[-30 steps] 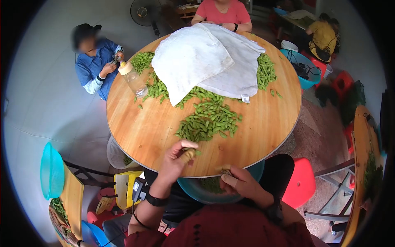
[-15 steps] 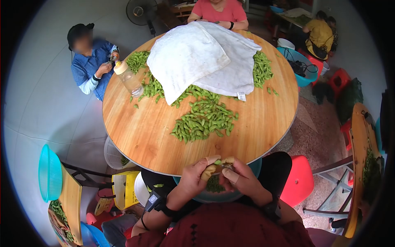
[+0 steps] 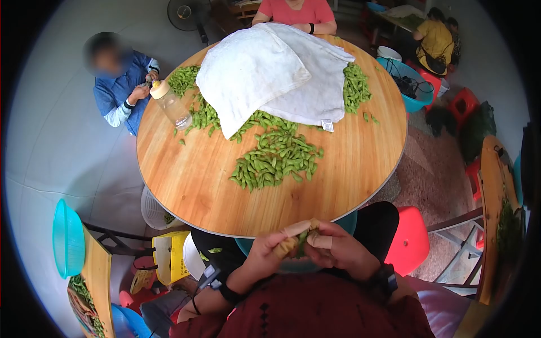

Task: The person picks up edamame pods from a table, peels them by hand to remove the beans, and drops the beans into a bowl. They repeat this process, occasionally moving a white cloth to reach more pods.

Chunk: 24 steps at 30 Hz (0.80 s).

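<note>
My left hand (image 3: 271, 245) and my right hand (image 3: 337, 248) meet over my lap, just below the near edge of the round table. Tan coverings wrap some of the fingertips. Between the two sets of pinched fingers is a green edamame pod (image 3: 302, 242), partly hidden by them. Under the hands sits a teal basin (image 3: 348, 222), mostly covered by my arms. A loose pile of edamame pods (image 3: 276, 160) lies on the wooden tabletop (image 3: 197, 188) beyond my hands.
White cloths (image 3: 256, 73) cover more pods. A clear bottle (image 3: 172, 105) stands at the left. Across the table sits a person in pink (image 3: 296, 14); another in blue (image 3: 121, 84) handles something small at the left. A red stool (image 3: 407, 242) is by my right knee.
Both hands stay together but have turned slightly, and the pod between them now stands more upright. The whole view has shifted a little, moving the table up and left.
</note>
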### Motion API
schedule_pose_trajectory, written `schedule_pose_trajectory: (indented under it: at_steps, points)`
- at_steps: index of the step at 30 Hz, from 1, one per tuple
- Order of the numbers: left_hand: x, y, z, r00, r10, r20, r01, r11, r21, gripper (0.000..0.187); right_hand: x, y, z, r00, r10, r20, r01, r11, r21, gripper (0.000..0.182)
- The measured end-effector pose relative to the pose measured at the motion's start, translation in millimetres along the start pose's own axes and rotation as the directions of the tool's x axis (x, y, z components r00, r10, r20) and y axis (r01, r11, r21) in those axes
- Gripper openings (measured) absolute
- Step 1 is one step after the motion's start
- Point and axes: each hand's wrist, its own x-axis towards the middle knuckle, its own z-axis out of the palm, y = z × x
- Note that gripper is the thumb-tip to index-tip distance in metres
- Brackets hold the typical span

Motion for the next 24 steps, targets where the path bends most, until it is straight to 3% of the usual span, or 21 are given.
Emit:
schedule_pose_trajectory:
  at_steps: [1, 3, 7, 8, 9, 10, 11, 13, 15, 17, 19, 20, 21, 22, 24]
  points:
    - [-1.4, -7.4, 1.1, 0.930, -0.358, 0.083, 0.351, 0.801, -0.484, 0.036, 1.5, 0.5, -1.1, 1.000, -0.001, -0.001, 0.001, 1.000, -0.002, 0.020]
    - [-1.9, -19.0, 0.6, 0.920, -0.374, 0.112, 0.371, 0.747, -0.552, 0.035, 6.3, 5.1, -3.9, 0.999, 0.039, 0.020, -0.042, 0.990, 0.138, 0.019]
    - [-2.4, -32.5, 1.0, 0.882, -0.413, 0.228, 0.423, 0.477, -0.770, 0.032, 10.3, 14.7, -12.4, 0.998, 0.053, 0.024, -0.056, 0.981, 0.185, 0.019]
    - [0.6, -31.5, 1.7, 0.882, -0.410, 0.233, 0.425, 0.478, -0.769, 0.032, 11.1, 18.9, -15.9, 0.999, 0.033, -0.039, -0.027, 0.990, 0.135, 0.020]
    - [4.6, -28.6, 2.7, 0.982, -0.184, -0.043, 0.166, 0.948, -0.272, 0.031, 10.8, 20.9, -17.4, 0.995, 0.011, -0.101, -0.003, 0.996, 0.085, 0.021]
    - [7.9, -25.1, 3.0, 0.977, 0.182, -0.111, -0.124, 0.909, 0.399, 0.030, 10.2, 18.9, -16.5, 0.995, 0.011, -0.103, -0.002, 0.996, 0.086, 0.021]
    - [10.4, -20.2, 1.2, 0.977, 0.181, -0.111, -0.123, 0.909, 0.399, 0.030, 9.6, 15.1, -13.0, 0.984, 0.028, -0.173, -0.031, 0.999, -0.010, 0.020]
    - [13.3, -9.2, -3.7, 0.923, 0.379, 0.061, -0.287, 0.574, 0.767, 0.032, 7.5, 9.4, -1.8, 0.970, 0.042, -0.240, -0.068, 0.992, -0.103, 0.019]
    - [14.8, -4.4, -3.0, 0.927, 0.370, 0.057, -0.278, 0.577, 0.768, 0.030, 4.7, 3.9, 10.0, 0.952, -0.047, -0.304, -0.059, 0.942, -0.329, 0.019]
    - [14.7, -4.9, 0.1, 0.931, 0.360, 0.056, -0.271, 0.581, 0.768, 0.029, 3.7, 1.9, 12.4, 0.954, -0.068, -0.292, -0.044, 0.931, -0.362, 0.020]
    - [10.3, -11.5, 5.3, 0.980, 0.154, -0.127, -0.087, 0.902, 0.424, 0.025, 3.3, 3.5, 11.2, 0.956, -0.088, -0.280, -0.031, 0.919, -0.393, 0.021]
    - [6.9, -16.4, 7.4, 0.980, 0.153, -0.127, -0.086, 0.902, 0.424, 0.025, 4.0, 7.0, 8.1, 0.961, -0.098, -0.258, -0.016, 0.914, -0.406, 0.020]
    - [2.9, -22.8, 9.0, 0.979, -0.112, -0.169, 0.128, 0.988, 0.086, 0.022, 5.2, 10.5, 4.4, 0.966, -0.109, -0.236, 0.000, 0.908, -0.419, 0.020]
    - [-0.4, -28.1, 9.9, 0.922, -0.369, -0.117, 0.330, 0.907, -0.262, 0.019, 6.7, 14.3, -0.8, 0.966, -0.107, -0.234, -0.001, 0.908, -0.419, 0.020]
    - [-2.6, -34.8, 9.3, 0.926, -0.357, -0.121, 0.334, 0.926, -0.173, 0.019, 9.5, 21.2, -11.5, 0.977, -0.087, -0.193, 0.001, 0.914, -0.405, 0.020]
